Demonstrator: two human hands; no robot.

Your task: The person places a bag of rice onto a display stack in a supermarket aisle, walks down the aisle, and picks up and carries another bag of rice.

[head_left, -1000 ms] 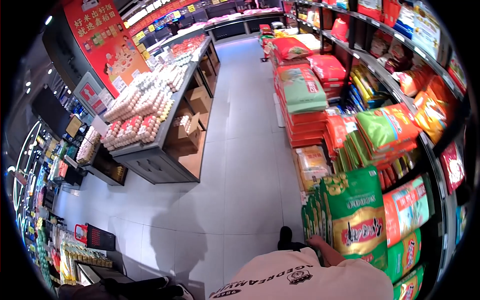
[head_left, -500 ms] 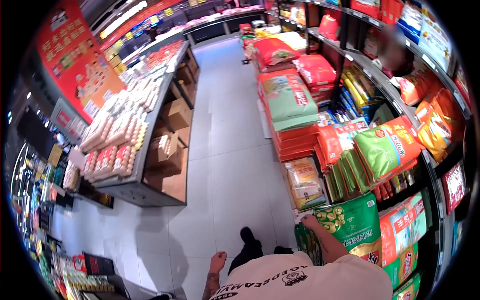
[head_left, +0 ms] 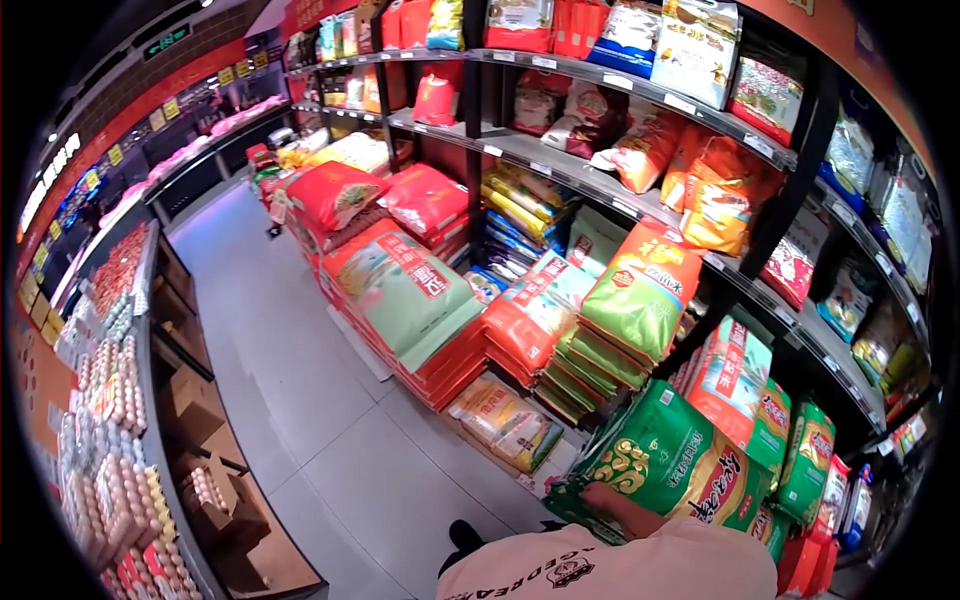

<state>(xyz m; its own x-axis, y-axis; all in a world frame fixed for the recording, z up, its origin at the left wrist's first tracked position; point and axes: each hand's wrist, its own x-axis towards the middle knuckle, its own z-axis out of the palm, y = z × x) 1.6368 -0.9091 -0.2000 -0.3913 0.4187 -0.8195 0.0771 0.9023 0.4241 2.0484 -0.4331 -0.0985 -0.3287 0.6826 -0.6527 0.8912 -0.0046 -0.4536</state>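
My right hand [head_left: 600, 497] is low beside my body, at the near left end of a large green rice bag [head_left: 645, 450]. It overlaps the bag's printed gold pattern. Its fingers are dim and small, so I cannot tell whether they grip, touch or only hover over the bag. The bag lies flat on top of a stack of green bags. Just beyond my hand, a yellowish-white bag [head_left: 507, 420] lies low by the floor. My left hand is out of view.
Stacked red and green rice bags [head_left: 405, 290] line the aisle's right side. Shelves [head_left: 570, 170] with more bags rise behind them. Egg trays [head_left: 105, 490] fill a counter at left, with cardboard boxes [head_left: 225, 505] below. Grey tiled floor [head_left: 330, 440] runs between.
The view has swung right toward the shelves, and the egg counter has shifted left. My left hand has gone out of view. My right hand stays by the green rice bag.
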